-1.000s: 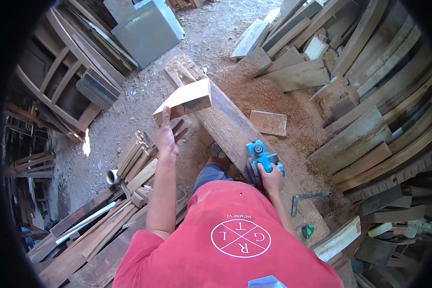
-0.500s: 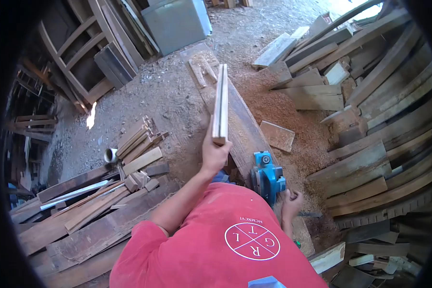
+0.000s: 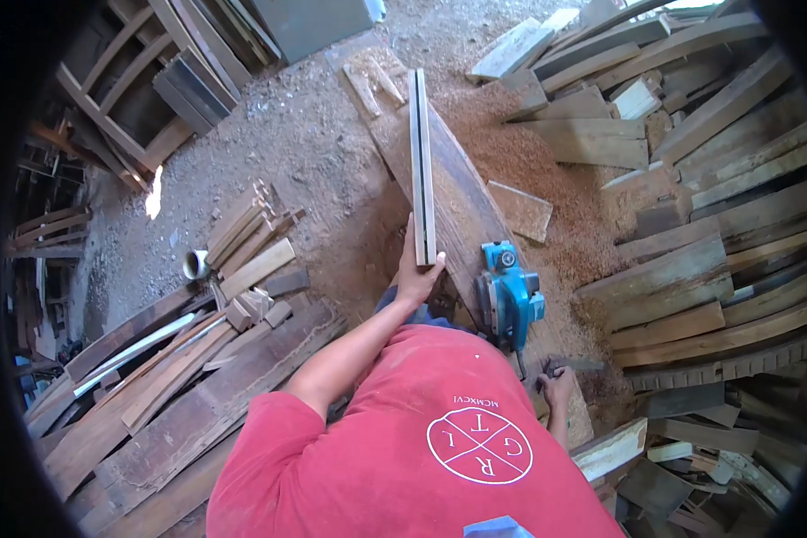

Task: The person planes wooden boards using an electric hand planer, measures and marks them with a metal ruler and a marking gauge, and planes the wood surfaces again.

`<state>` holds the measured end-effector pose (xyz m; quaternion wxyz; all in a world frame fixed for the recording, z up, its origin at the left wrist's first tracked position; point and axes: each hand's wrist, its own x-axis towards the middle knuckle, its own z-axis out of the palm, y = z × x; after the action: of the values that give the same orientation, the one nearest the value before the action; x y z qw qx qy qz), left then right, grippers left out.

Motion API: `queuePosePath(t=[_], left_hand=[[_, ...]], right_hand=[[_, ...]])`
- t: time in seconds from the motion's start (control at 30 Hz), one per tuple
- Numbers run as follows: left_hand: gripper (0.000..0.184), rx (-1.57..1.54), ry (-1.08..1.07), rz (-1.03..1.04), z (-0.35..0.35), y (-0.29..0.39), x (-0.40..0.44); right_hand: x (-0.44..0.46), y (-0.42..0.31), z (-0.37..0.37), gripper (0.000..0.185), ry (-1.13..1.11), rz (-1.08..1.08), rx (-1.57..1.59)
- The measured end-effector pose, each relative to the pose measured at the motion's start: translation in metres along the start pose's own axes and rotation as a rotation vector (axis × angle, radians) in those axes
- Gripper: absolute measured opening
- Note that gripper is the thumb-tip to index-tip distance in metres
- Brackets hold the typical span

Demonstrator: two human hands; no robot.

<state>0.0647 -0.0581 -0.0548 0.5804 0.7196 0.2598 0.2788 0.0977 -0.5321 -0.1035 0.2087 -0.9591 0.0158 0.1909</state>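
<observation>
My left hand (image 3: pixel 417 273) is closed around the near end of a long wooden strip (image 3: pixel 421 170) with a dark line down its length. Whether it is one grooved piece or two strips side by side I cannot tell. The strip points away from me above the plank bench (image 3: pixel 462 202). A blue electric planer (image 3: pixel 509 296) rests on the bench, to the right of the strip. Behind the planer, at the bench's right edge, my right hand (image 3: pixel 558 384) has its fingers curled. Something small and dark shows at the fingertips, too unclear to name.
Reddish shavings (image 3: pixel 556 161) heap up right of the bench, with a short board (image 3: pixel 520 212) on them. Stacked planks (image 3: pixel 663 278) fill the right side. Offcuts (image 3: pixel 258 260), a white pipe (image 3: pixel 195 264) and long boards (image 3: pixel 188 403) lie at left. Wooden frames (image 3: pixel 117 90) stand behind.
The view has tilted down and shifted. My left hand has turned the strip so that its dark line faces up more. My right hand has moved slightly back from the planer, fingers still curled.
</observation>
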Motion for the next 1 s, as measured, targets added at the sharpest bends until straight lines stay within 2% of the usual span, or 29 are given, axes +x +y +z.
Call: queuePosePath(t=[0.03,0.07,0.13,0.2,0.27,0.33,0.37,0.43,0.47,0.53,0.57,0.63,0.73,0.83,1.0], left_hand=[[0.097,-0.054,-0.016,0.02,-0.003,-0.001,0.0],[0.097,-0.062,-0.012,-0.007,-0.002,-0.003,0.001],[0.103,0.077,-0.012,0.049,-0.003,0.004,0.003],[0.107,0.072,-0.002,0.018,-0.004,0.007,-0.002],[0.106,0.153,0.026,0.019,-0.007,0.027,-0.006],[0.101,0.15,0.055,-0.018,-0.006,0.032,-0.008],[0.098,0.103,0.058,-0.044,-0.005,0.03,-0.009],[0.091,0.108,0.072,-0.046,-0.006,0.034,-0.007],[0.091,0.109,0.072,-0.068,-0.008,0.036,-0.006],[0.094,0.069,0.062,-0.1,-0.009,0.037,-0.005],[0.094,0.114,0.052,-0.063,-0.011,0.035,-0.004],[0.095,0.087,0.03,-0.096,-0.017,0.039,-0.002],[0.093,0.046,-0.016,-0.152,-0.023,0.041,0.002],[0.084,-0.049,0.042,-0.163,-0.022,0.036,0.005],[0.08,0.022,-0.006,-0.138,-0.027,0.036,0.007]], right_hand=[[-0.004,-0.008,-0.008,0.039,0.031,0.012,-0.057],[-0.003,-0.017,-0.016,0.039,0.019,0.019,-0.081],[0.0,-0.036,-0.028,0.033,0.343,0.102,0.038],[0.009,-0.085,-0.059,0.033,0.392,0.126,0.122],[0.026,-0.132,-0.078,0.03,0.571,-0.141,0.195],[0.039,-0.179,-0.101,0.022,0.406,-0.016,0.523],[0.044,-0.212,-0.111,0.022,0.388,-0.009,0.503],[0.051,-0.279,-0.118,0.019,0.219,-0.166,0.87],[0.054,-0.3,-0.118,0.019,0.207,-0.155,0.855],[0.063,-0.331,-0.114,0.021,-0.14,-0.191,1.067],[0.068,-0.343,-0.111,0.021,-0.151,-0.181,1.058],[0.077,-0.359,-0.102,0.023,-0.355,-0.17,0.978],[0.096,-0.363,-0.092,0.023,-0.449,-0.128,0.962],[0.11,-0.359,-0.083,0.022,-0.469,-0.088,0.964],[0.13,-0.35,-0.074,0.022,-0.5,-0.071,0.943]])
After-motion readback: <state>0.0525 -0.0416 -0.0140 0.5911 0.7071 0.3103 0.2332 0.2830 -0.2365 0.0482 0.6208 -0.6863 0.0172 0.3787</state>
